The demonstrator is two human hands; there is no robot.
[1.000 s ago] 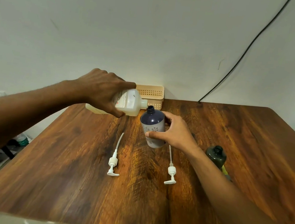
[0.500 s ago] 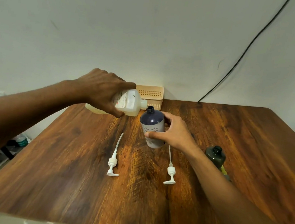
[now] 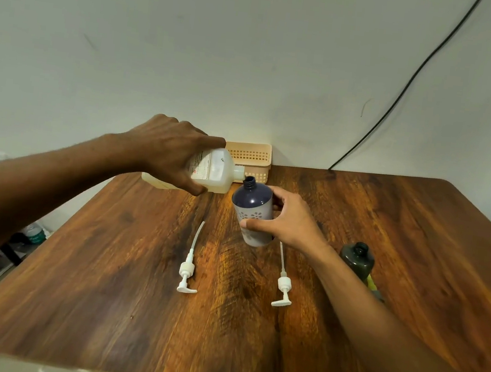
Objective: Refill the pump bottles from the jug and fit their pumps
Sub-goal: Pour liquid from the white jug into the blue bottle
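While both forearms cut in from the lower corners, most of the wooden table (image 3: 99, 307) stays visible. Far left edge of frame, below table level: a small green-labelled bottle (image 3: 33, 234), blurred, can't make out more.

Left hand (image 3: 168, 151), centre-left: fingers clamped over the top of the jug (image 3: 213, 171), thumb underneath. Jug is translucent white, tipped almost horizontal, spout pointing right and just beside the mouth of the navy bottle (image 3: 254, 211). Whether the spout touches the rim, or any liquid is running, I can't tell at this resolution. Pale liquid sits along the jug's low side. The hand hides the jug's rear half.

Behind the jug, against the wall: a beige slotted basket (image 3: 252, 155), contents not visible.

On the table below the jug: left pump (image 3: 187, 271), white, lying flat, dip tube pointing toward the wall.

Centre: navy bottle, uncapped, pale label with flower pattern, tilted slightly toward the jug. Right hand (image 3: 287, 222) wraps it from the right, thumb across the label, fingers round the back, grip closed on it.

Right pump (image 3: 283, 286) lies flat below that hand, tube partly hidden under the wrist.

Right of the forearm: dark green bottle (image 3: 356, 258), upright, open neck, lower part blocked by the arm. Black cable (image 3: 404, 88) runs down the wall, upper right.
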